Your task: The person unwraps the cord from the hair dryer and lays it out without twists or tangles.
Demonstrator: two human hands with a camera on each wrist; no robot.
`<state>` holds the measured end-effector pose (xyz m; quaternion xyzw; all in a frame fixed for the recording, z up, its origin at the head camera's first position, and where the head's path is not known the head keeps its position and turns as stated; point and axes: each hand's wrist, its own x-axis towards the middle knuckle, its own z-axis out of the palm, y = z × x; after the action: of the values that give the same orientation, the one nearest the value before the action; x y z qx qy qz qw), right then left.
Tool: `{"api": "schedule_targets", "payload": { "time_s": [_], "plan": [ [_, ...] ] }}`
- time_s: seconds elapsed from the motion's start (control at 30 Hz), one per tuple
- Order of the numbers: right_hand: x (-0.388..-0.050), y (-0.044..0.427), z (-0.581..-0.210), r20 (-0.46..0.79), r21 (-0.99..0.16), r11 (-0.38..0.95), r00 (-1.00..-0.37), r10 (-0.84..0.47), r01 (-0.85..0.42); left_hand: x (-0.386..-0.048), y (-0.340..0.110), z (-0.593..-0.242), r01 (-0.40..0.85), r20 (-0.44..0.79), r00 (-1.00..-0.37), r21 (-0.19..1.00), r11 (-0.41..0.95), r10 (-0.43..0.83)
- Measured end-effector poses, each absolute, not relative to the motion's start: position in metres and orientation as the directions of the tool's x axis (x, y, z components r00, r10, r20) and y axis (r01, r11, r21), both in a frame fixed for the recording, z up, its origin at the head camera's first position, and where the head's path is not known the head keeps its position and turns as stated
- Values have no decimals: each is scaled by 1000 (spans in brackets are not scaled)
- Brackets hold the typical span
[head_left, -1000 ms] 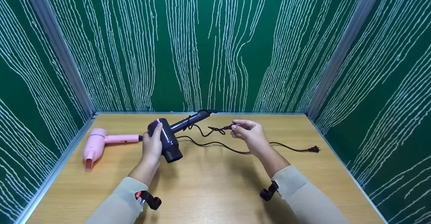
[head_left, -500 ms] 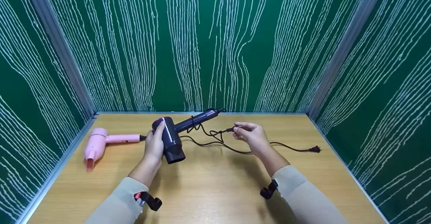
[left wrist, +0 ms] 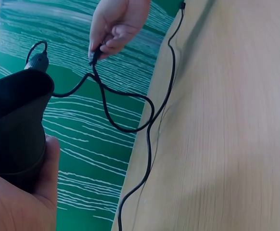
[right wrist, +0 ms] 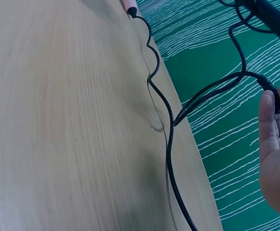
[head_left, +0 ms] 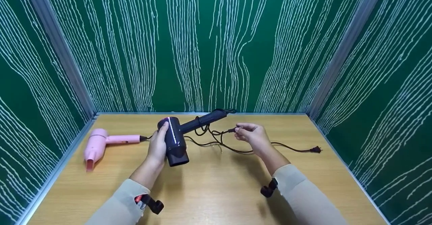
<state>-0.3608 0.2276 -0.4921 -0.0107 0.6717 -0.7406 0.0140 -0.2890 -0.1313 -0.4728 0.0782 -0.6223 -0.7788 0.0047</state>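
Observation:
A dark hair dryer (head_left: 174,138) is held up over the table by my left hand (head_left: 157,149), which grips its barrel with the thumb along the near side. Its nozzle points down toward me and its handle reaches up to the right. Some of the black cord (left wrist: 112,122) is looped round that handle, and a slack loop hangs below. Between thumb and fingers, my right hand (head_left: 253,138) pinches the cord's plug (right wrist: 274,98); the metal prongs show in the right wrist view. On the left of the table lies a pink hair dryer (head_left: 96,144).
The pink dryer's cord (head_left: 290,147) runs rightward across the wooden table (head_left: 209,191), passing under my right hand, to a black plug (head_left: 316,149). Green walls (head_left: 216,49) with white wavy lines enclose the back and both sides, with grey posts at the corners.
My left hand has moved to the right with the dark hair dryer, bringing its handle closer to my right hand. The cord between them hangs slacker. My right hand has barely shifted.

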Motion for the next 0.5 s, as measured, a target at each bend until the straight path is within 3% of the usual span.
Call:
{"api": "schedule_targets", "payload": {
  "time_s": [0.5],
  "plan": [
    [-373,226,-481,-6,-995,-102,-1000,14,5,-283,-133,-474,-151,-128,-986,956,-250,108]
  ]
}}
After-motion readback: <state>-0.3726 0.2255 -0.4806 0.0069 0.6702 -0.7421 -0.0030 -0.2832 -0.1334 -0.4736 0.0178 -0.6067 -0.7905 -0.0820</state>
